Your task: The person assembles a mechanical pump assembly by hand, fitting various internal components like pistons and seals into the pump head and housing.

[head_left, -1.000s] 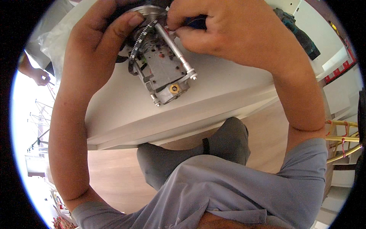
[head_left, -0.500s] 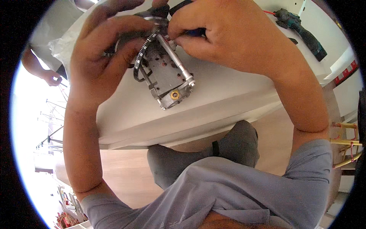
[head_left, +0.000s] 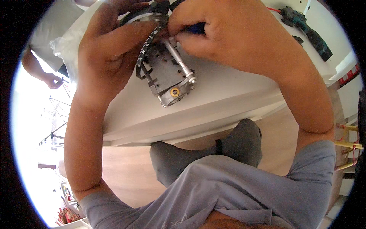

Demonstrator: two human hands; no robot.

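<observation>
A grey metal power-tool attachment [head_left: 165, 66] lies on the white tabletop [head_left: 225, 82]. It has a flat plate, side rods, a brass-coloured round fitting [head_left: 174, 92] at its near end and a curved black scale [head_left: 146, 47] with white marks. My left hand [head_left: 110, 53] is closed round its far end, thumb side by the scale and a round dark part. My right hand [head_left: 213, 34] is curled at the right of that end, fingertips by the silver rod [head_left: 178, 59]. Something dark blue [head_left: 196, 28] shows inside its grip; its kind is hidden.
A teal and black cordless tool [head_left: 305, 32] lies at the far right of the table. Clear plastic sheeting [head_left: 68, 45] hangs by my left hand. Another person's hand [head_left: 52, 80] shows at the far left. My knees [head_left: 240, 143] are below the table's near edge.
The view has shifted slightly. My left hand has turned and slid a little on the far end, baring more of the round part. My right hand keeps nearly the same pose.
</observation>
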